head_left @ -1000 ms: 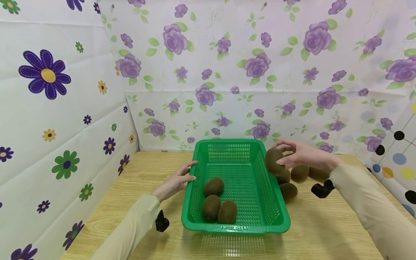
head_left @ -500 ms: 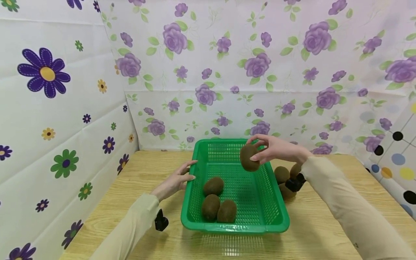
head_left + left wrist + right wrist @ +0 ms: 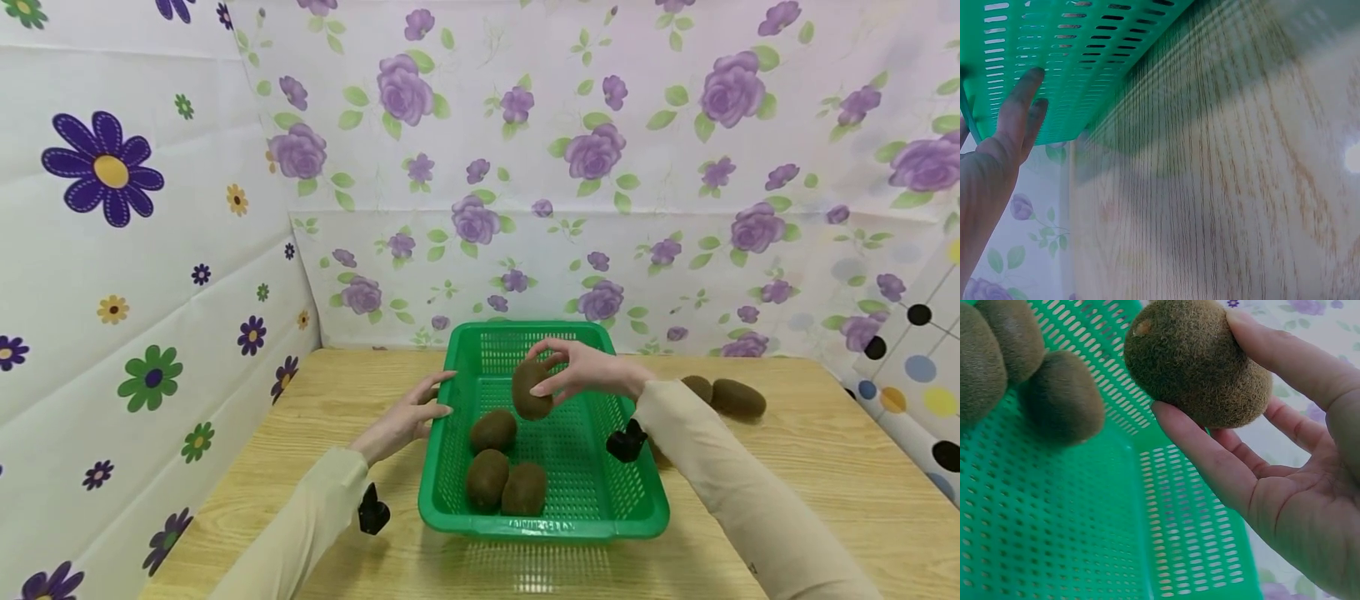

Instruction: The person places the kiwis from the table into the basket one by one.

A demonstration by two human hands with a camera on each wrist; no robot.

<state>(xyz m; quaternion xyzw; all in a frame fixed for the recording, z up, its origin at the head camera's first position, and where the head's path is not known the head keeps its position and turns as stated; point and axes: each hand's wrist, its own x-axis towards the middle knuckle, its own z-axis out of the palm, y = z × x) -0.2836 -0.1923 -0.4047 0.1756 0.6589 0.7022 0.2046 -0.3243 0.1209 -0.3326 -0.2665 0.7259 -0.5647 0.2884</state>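
Observation:
My right hand [image 3: 581, 371] pinches a brown fuzzy kiwi [image 3: 531, 390] over the green basket [image 3: 543, 527]. In the right wrist view, that same kiwi [image 3: 1194, 362] sits between the thumb on one side and the fingertips on the other. Three more kiwis, one of them the rear kiwi [image 3: 493, 431], lie in the basket's front left part. At the basket's left side, my left hand [image 3: 401, 421] touches the rim with extended fingers. Seen from the left wrist, two fairly straight fingers [image 3: 1015, 103] lie against the slotted outer wall.
A wood-grain table [image 3: 817, 475] carries the basket. To its right lie loose kiwis, including a long kiwi [image 3: 738, 399]; the right forearm partly covers others. Flower-printed sheeting [image 3: 517, 167] rises behind the table and on the left.
From outside the basket's right rim, my right hand has carried its kiwi leftward over the rim and then lower above the basket. The left hand and basket stay put.

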